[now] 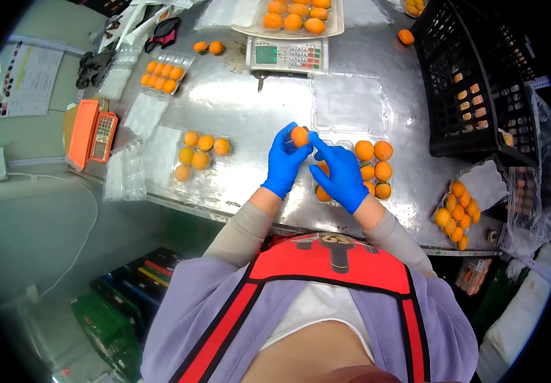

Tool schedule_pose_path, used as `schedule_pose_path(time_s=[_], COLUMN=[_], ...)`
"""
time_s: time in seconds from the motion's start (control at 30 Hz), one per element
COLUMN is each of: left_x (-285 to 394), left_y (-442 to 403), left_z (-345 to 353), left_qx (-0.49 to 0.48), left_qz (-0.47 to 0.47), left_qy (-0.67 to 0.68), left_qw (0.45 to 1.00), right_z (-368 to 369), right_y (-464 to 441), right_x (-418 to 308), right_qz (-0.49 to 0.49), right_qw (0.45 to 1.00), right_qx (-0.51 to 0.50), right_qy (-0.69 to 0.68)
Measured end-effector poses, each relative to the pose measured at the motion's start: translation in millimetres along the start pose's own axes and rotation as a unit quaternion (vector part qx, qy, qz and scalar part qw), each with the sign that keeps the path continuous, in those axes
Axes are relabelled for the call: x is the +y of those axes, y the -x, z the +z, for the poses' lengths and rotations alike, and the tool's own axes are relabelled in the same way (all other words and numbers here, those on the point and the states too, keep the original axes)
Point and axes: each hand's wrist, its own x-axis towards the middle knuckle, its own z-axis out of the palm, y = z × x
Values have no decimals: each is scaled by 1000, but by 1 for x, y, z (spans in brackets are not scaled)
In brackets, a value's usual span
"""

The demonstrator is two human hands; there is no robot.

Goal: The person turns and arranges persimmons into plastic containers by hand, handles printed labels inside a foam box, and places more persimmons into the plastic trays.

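Both my hands wear blue gloves. My left hand (285,164) has its fingers and thumb closed around a small round orange fruit (299,136). My right hand (340,177) reaches its index finger to the right side of that fruit, while its thumb is spread apart below. Beneath the right hand lies a clear plastic clamshell tray (345,148) holding rows of the same fruit (364,150), partly covered by the hand. The tray's clear lid (350,105) is folded back, away from me.
A scale (288,56) carries a tray of fruit at the back. Loose fruit (201,159) sits to the left, beside stacked clear trays (125,173). A black crate (479,96) stands at right, near another filled tray (457,217). An orange device (93,134) lies at the left edge.
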Motion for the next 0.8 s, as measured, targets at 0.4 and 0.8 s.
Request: schedule_pose_path(time_s=[0.4,0.8], left_x=[6,21], left_y=[4,10], left_z=[1,1], left_qx=[-53,-115], left_qz=[2,76], left_qy=[45,-129], left_qw=[998,982], right_z=[10,-16], right_y=[-3,-1], right_x=[11,14], right_qz=[78,132], right_qw=[983,936], right_qx=[98,13], right_qy=[-137,-325])
